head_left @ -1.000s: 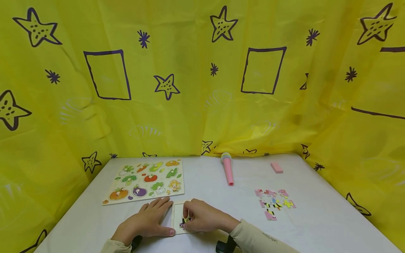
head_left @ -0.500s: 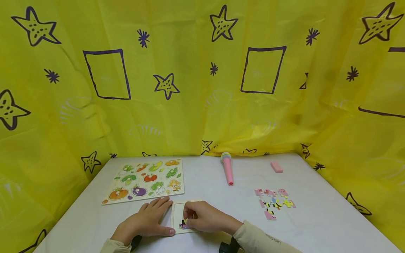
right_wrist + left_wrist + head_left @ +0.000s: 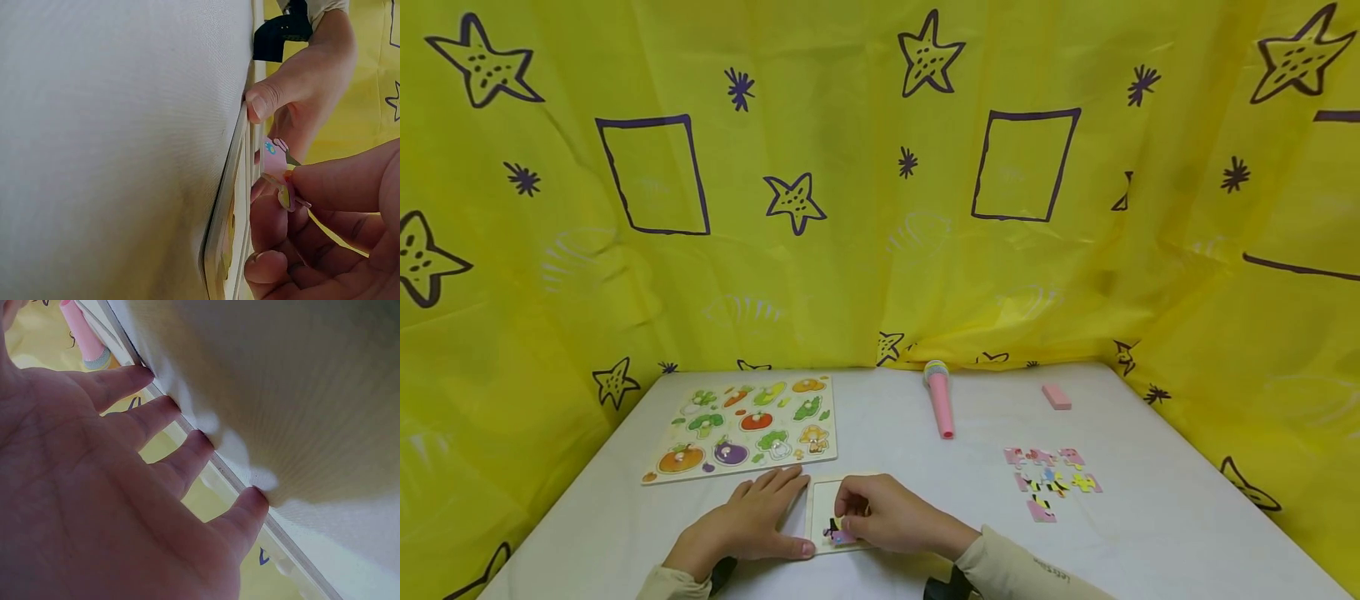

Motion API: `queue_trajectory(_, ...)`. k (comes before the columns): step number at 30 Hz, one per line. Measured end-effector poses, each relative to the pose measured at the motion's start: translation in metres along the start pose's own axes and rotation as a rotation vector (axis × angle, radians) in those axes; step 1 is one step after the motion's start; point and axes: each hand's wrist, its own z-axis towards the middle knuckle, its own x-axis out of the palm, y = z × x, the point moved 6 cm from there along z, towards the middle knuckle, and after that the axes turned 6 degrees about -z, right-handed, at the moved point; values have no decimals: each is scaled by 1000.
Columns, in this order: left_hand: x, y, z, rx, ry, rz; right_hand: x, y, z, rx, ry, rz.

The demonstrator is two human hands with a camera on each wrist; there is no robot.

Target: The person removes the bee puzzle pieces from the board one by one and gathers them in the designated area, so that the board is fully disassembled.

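Note:
My left hand [image 3: 760,517] lies palm down with fingers spread, its thumb at the near left corner of a small wooden puzzle tray [image 3: 822,504]. In the left wrist view its fingertips rest along the tabletop. Over the tray, my right hand [image 3: 891,517] pinches a pink jigsaw piece [image 3: 275,160] with yellow and blue printing between thumb and finger. The right wrist view shows this piece tilted up from the tray, with the other fingers curled beneath. The right hand hides much of the tray in the head view.
Several loose jigsaw pieces [image 3: 1054,482] lie to the right. A vegetable peg board [image 3: 715,468] sits behind the left hand. Farther back are a pink toy microphone [image 3: 942,407] and a pink block [image 3: 1056,397]. A yellow curtain [image 3: 850,275] stands behind the table.
The right hand has shifted slightly right, and the pinched jigsaw piece has turned so that more of its pink part shows. The left hand stays put.

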Motion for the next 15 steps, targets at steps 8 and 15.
queue_trajectory(8,0,0,-1,1,-1,-9,-2,1,-4,-20,-14,25)
queue_trajectory(15,0,0,-1,0,-3,-4,-8,-4,-12,5,-35,34)
